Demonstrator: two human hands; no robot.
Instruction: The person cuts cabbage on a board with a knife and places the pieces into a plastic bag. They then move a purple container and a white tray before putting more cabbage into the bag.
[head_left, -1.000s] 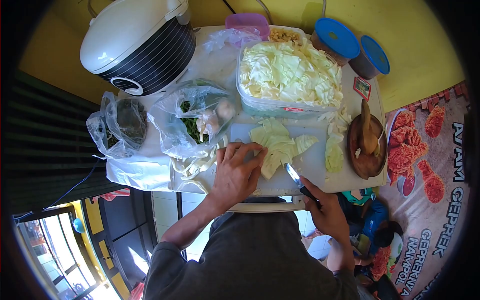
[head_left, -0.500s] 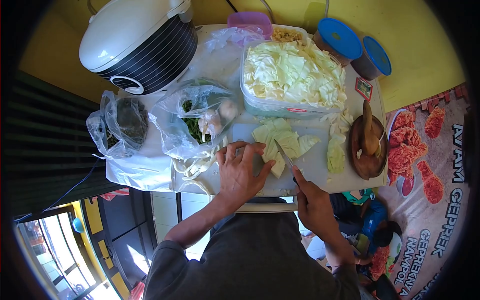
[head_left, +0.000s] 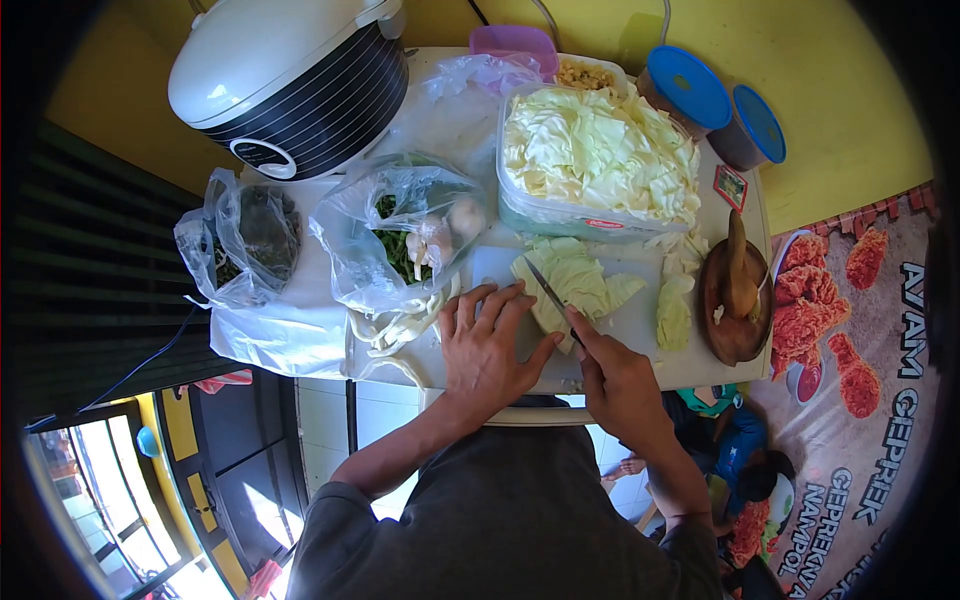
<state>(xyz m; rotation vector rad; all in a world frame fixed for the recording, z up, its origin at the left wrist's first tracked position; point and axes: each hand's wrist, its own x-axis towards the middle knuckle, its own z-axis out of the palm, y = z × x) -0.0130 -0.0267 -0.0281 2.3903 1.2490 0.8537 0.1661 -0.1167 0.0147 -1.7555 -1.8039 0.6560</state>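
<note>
My right hand [head_left: 618, 380] grips a knife [head_left: 548, 290] by its dark handle, the blade pointing up and left over a piece of cabbage [head_left: 585, 285]. That pale green piece lies on a white cutting board [head_left: 492, 262]. Just left of it, my left hand [head_left: 488, 355] rests with fingers stretched out and thumb apart, holding nothing; its thumb is near the cabbage's lower edge. Beyond the board stands a clear plastic tub [head_left: 545, 218] heaped with cut cabbage [head_left: 600, 150]. Pale cabbage strips [head_left: 395, 330] lie left of my left hand.
Plastic bags with greens [head_left: 245, 235] and garlic [head_left: 432, 240] lie left. A rice cooker [head_left: 320, 110] stands back left. Blue-lidded containers [head_left: 688, 85] are back right. A stone mortar [head_left: 722, 335] holds a pestle [head_left: 738, 265] at right. People [head_left: 745, 440] are beyond the table.
The knife has swung to the left side of the cabbage, with my right hand shifting slightly. My left hand's fingers have flattened and moved slightly away from the cabbage. The view has shifted a little.
</note>
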